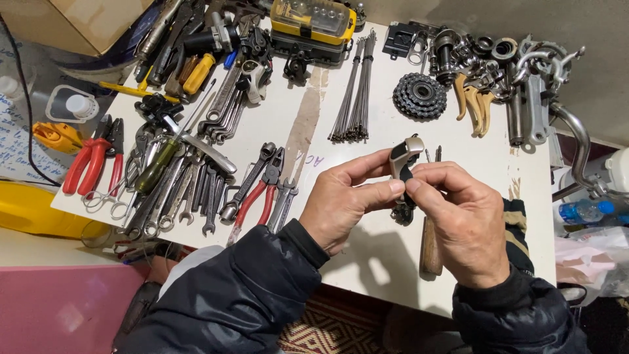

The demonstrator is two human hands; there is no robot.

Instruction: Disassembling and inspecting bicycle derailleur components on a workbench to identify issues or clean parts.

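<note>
Tools crowd the white table (386, 255): steel wrenches (190, 190), thin spokes (357, 88); left hand (344, 200) and right hand (462, 219) pinch a grey metal part (405, 157).

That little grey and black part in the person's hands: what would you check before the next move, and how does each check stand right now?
1. Both hands on the small grey and black part: ok; left hand and right hand pinch it.
2. Part lifted off the white table: ok.
3. Part's lower end in view: not ok, fingers hide it.
4. Wooden-handled tool within reach: ok, under the right hand.
5. Bundle of spokes and gear cluster apart from the hands: ok.
6. Part sound: cannot tell.
</note>
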